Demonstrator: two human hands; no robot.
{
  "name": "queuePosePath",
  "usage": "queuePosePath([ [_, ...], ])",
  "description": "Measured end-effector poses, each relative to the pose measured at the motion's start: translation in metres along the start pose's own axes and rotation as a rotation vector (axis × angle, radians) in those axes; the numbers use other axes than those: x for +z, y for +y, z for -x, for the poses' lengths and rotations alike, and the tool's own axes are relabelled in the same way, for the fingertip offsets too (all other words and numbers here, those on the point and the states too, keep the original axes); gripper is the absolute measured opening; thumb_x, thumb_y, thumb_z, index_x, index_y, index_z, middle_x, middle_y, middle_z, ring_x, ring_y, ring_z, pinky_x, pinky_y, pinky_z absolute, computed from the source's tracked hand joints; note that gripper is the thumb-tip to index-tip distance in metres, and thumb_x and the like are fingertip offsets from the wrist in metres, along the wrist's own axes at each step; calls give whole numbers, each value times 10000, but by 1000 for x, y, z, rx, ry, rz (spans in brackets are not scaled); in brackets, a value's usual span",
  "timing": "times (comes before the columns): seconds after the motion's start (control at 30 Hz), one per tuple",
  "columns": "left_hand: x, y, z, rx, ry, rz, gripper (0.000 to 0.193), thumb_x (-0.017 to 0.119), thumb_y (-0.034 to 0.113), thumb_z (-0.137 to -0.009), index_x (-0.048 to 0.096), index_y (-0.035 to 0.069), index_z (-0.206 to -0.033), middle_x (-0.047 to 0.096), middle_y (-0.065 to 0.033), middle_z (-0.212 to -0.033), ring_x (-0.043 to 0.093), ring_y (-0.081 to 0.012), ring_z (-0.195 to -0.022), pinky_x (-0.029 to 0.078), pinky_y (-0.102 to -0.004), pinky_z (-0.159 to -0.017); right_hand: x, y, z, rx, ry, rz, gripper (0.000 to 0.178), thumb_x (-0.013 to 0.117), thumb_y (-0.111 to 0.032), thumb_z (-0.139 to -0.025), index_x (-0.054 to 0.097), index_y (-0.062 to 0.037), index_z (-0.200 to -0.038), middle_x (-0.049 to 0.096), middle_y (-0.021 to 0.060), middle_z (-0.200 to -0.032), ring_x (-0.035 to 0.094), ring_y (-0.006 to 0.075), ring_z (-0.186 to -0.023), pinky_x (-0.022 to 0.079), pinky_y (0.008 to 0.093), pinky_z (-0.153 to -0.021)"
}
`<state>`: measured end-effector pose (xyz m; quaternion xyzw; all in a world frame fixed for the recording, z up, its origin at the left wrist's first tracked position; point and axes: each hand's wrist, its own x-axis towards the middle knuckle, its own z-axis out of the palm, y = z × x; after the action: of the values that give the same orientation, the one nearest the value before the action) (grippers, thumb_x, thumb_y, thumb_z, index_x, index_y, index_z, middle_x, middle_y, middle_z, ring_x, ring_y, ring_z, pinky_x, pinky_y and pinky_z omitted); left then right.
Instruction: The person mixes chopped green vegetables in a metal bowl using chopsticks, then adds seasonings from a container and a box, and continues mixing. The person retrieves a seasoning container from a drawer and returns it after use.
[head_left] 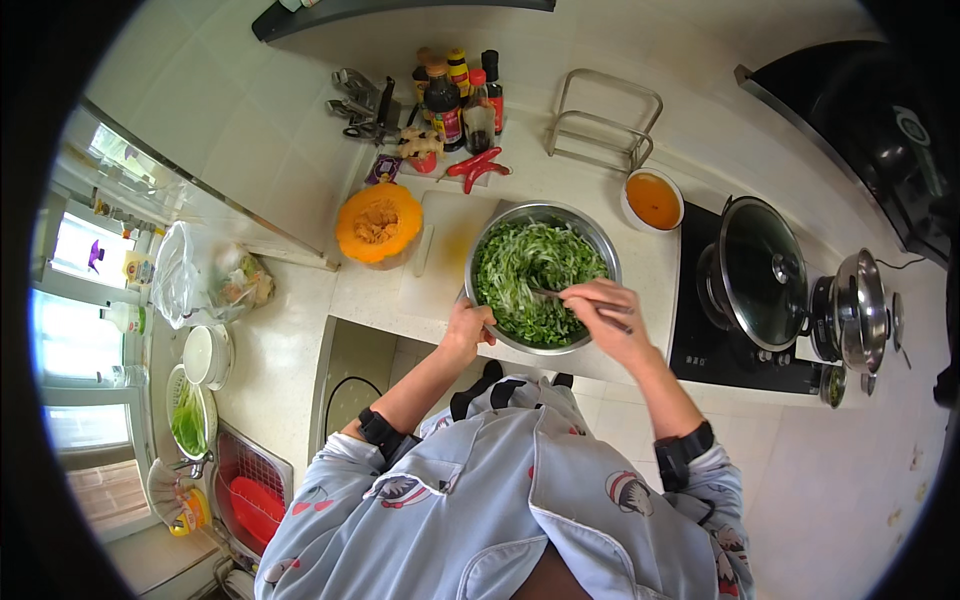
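Note:
A steel mixing bowl (592,228) stands at the counter's front edge, filled with shredded pale and dark green vegetables (515,262). My left hand (466,328) is closed on the bowl's near-left rim, thumb toward the inside. Over the bowl's right side, my right hand (608,310) grips what look like metal chopsticks (612,322). Their two ends stick out to the right of my fingers, while the tips reach into a hollow in the middle of the greens. Part of a cutting board (430,285) shows left of the bowl.
A cut pumpkin (375,222) sits left of the board. Behind are red chilies (480,170), bottles (443,105), a knife block (375,105) and a metal rack (600,128). To the right stand a bowl of orange liquid (653,200) and a lidded pan (760,265) on the black cooktop (700,345).

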<state>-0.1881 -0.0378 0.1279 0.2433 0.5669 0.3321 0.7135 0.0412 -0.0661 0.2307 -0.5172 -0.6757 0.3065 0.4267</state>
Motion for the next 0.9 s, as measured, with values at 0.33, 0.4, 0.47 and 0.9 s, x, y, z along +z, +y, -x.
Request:
queuePosePath([
  [0.33, 1, -1, -4, -21, -43, -28, 254, 548, -8, -692, 437, -53, -916, 508, -151, -750, 510, -250, -515, 445, -370, -426, 5, 25, -1, 275, 97, -196, 201, 573, -176, -908, 679, -4, -908, 678, 66, -773, 590, 89, -603, 484, 225, -546],
  [0.4, 0, 0, -2, 13, -22, -20, 236, 548, -6, -694, 443, -56, -899, 510, -151, -741, 510, -252, -511, 446, -370, -428, 0, 19, 3, 337, 84, -226, 211, 569, -182, -913, 674, 1, -912, 673, 66, -763, 582, 88, -591, 479, 222, -539],
  [0.47, 0, -1, -2, 33, -15, -16, 223, 546, -6, -695, 449, -58, -889, 512, -151, -735, 511, -255, -509, 450, -369, -432, -19, 11, 3, 457, 113, -274, 234, 555, -196, -924, 663, 11, -912, 660, 71, -740, 567, 85, -573, 468, 218, -524],
  [0.9, -2, -13, -9, 23, -117, 32, 209, 538, -16, -691, 503, -54, -894, 550, -136, -745, 549, -249, -535, 457, -353, -416, 17, 4, -9, 486, 141, -318, 203, 591, -188, -889, 661, -7, -832, 608, 37, -628, 555, 91, -527, 462, 239, -496],
])
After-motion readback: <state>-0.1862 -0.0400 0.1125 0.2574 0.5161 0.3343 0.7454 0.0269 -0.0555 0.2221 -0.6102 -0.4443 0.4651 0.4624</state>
